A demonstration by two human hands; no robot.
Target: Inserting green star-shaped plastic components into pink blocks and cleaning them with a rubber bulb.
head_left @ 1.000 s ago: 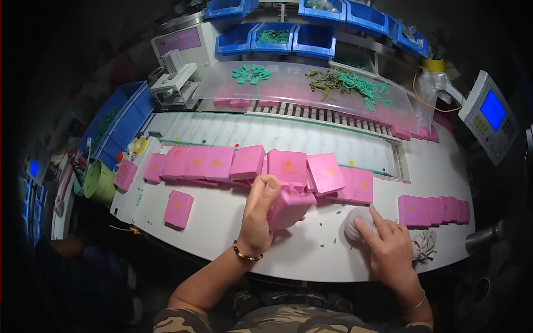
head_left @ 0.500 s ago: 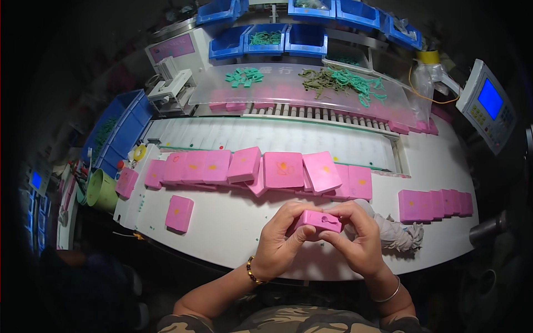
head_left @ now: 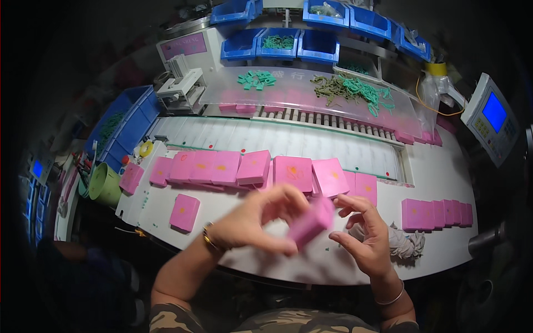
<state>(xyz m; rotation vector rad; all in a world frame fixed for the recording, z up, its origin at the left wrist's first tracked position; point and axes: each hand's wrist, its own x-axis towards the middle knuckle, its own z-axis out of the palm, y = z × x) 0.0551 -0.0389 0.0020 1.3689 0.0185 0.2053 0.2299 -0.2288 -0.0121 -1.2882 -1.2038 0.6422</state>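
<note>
My left hand [head_left: 252,219] grips a pink rubber mould [head_left: 312,223] between thumb and fingers, above the front of the white worktable. The mould is tilted and smeared by motion, so its face cannot be read. Just right of it, my right hand [head_left: 369,241] is open, fingers curved and apart, with nothing in it. Behind the hands runs a row of similar pink moulds [head_left: 292,173] with yellow or red marks, some overlapping. A single mould [head_left: 185,213] lies to the left, and a crumpled grey cloth [head_left: 407,244] sits beside my right hand.
More pink moulds [head_left: 417,215] line up at right. Behind are a white panel [head_left: 266,141], a roller track [head_left: 316,117] and a clear shelf with green pieces [head_left: 256,80]. Blue bins [head_left: 317,47] hang above. A control screen [head_left: 493,114] stands right, a green cup [head_left: 104,183] left.
My right hand has let go of the mould and drawn slightly away. My left hand now holds it alone, turned to a steeper tilt. The view has shifted a little.
</note>
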